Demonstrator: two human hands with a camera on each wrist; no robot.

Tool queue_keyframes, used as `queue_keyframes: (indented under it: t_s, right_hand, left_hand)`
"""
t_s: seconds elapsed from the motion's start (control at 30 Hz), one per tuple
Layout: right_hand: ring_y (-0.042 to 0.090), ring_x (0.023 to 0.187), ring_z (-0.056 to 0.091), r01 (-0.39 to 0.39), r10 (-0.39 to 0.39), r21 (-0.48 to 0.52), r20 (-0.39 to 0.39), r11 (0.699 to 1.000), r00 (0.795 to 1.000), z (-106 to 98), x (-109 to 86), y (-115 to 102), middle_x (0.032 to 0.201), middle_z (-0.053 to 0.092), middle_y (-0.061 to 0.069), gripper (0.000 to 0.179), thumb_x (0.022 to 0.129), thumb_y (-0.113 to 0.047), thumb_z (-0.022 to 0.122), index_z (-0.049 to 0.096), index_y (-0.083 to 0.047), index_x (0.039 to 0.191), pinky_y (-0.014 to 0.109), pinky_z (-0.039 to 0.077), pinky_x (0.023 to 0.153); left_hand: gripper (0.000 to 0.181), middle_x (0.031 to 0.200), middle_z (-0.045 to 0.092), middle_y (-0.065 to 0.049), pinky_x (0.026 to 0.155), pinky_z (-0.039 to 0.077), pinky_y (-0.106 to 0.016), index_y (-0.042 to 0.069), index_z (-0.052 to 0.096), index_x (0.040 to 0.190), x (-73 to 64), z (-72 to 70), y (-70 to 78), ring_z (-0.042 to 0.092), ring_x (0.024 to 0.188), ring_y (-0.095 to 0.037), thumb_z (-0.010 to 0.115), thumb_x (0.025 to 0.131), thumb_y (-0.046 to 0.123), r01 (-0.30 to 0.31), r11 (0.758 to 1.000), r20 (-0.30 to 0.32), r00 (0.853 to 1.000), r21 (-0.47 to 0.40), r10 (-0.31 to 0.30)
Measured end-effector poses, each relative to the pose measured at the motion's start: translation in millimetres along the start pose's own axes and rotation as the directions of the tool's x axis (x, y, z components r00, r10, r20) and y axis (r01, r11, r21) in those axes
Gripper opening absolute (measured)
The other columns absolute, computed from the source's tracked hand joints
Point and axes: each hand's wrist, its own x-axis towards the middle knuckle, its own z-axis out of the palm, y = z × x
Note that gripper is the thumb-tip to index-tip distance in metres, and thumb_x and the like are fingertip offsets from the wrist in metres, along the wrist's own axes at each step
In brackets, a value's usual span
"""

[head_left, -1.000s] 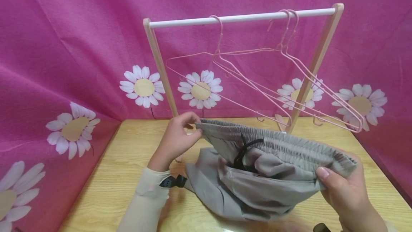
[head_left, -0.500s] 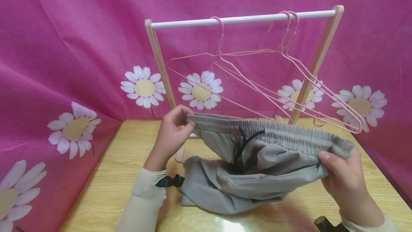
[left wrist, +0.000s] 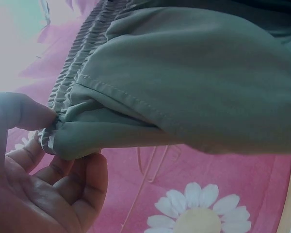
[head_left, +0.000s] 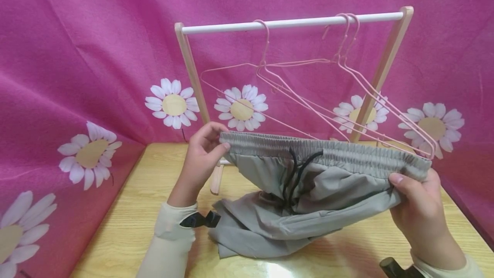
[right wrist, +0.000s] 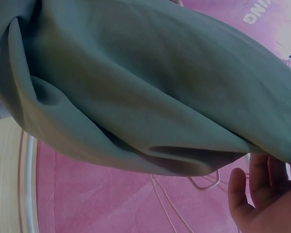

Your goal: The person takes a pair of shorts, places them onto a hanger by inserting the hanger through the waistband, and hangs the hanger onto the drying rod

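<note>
Grey pants [head_left: 308,183] with an elastic waistband [head_left: 339,153] and a black drawstring [head_left: 295,175] are stretched between both hands. At the waistband's left end, my left hand [head_left: 200,158] pinches it between thumb and fingers. My right hand [head_left: 420,213] grips the other end, thumb on the front, its fingers mostly behind the cloth. The lower part of the pants hangs in folds down toward the table. In the left wrist view, the thumb presses the gathered band [left wrist: 70,87]. The right wrist view shows broad folds of the pants [right wrist: 136,97] over part of the right hand.
A rack with a white bar [head_left: 293,23] and wooden posts [head_left: 380,76] stands behind the pants. Several pink wire hangers [head_left: 305,98] hang from it. The wooden table [head_left: 127,209] lies below, and a pink curtain [head_left: 96,33] with daisies surrounds it.
The waistband has risen slightly and been drawn wider, its front turning more toward the camera. The left hand moved left and up, and the right hand shifted slightly up and right.
</note>
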Motion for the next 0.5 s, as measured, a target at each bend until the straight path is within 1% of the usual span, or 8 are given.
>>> queue_keyframes:
  t_s: [0.27, 0.4, 0.5]
  right_hand:
    - [0.025, 0.103, 0.077, -0.009, 0.009, 0.012, -0.015, 1.0, 1.0, -1, 3.0, -3, 0.115, 0.076, 0.021, 0.057, 0.094, 0.021, 0.017, 0.064, 0.02, 0.127, 0.032, 0.063, 0.091]
    - [0.025, 0.1, 0.078, -0.002, 0.002, 0.015, -0.024, 1.0, 1.0, -1, 3.6, -5, 0.113, 0.076, 0.022, 0.055, 0.095, 0.022, 0.018, 0.065, 0.022, 0.123, 0.032, 0.064, 0.089]
    - [0.025, 0.097, 0.078, 0.009, -0.009, -0.003, -0.038, 1.0, 0.999, 0, 3.6, -4, 0.111, 0.076, 0.023, 0.053, 0.095, 0.023, 0.019, 0.065, 0.023, 0.122, 0.032, 0.064, 0.087]
  left_hand:
    - [0.025, 0.1, 0.07, -0.001, 0.082, 0.06, -0.027, -0.008, 0.06, 0.122, -3.1, -0.7, 10.3, 0.068, 0.088, -0.016, 0.058, 0.097, -0.008, -0.009, 0.995, 0.011, 1.0, -0.095, 0.01]
    - [0.025, 0.1, 0.07, 0.0, 0.081, 0.061, -0.027, -0.009, 0.059, 0.123, -4.3, -1.3, 13.8, 0.069, 0.087, -0.016, 0.058, 0.098, -0.008, -0.021, 0.994, 0.016, 1.0, -0.109, 0.022]
    - [0.024, 0.103, 0.071, 0.0, 0.083, 0.062, -0.028, -0.006, 0.06, 0.123, -5.8, -2.9, 15.2, 0.07, 0.088, -0.016, 0.059, 0.099, -0.007, -0.028, 0.994, 0.018, 0.999, -0.106, 0.03]
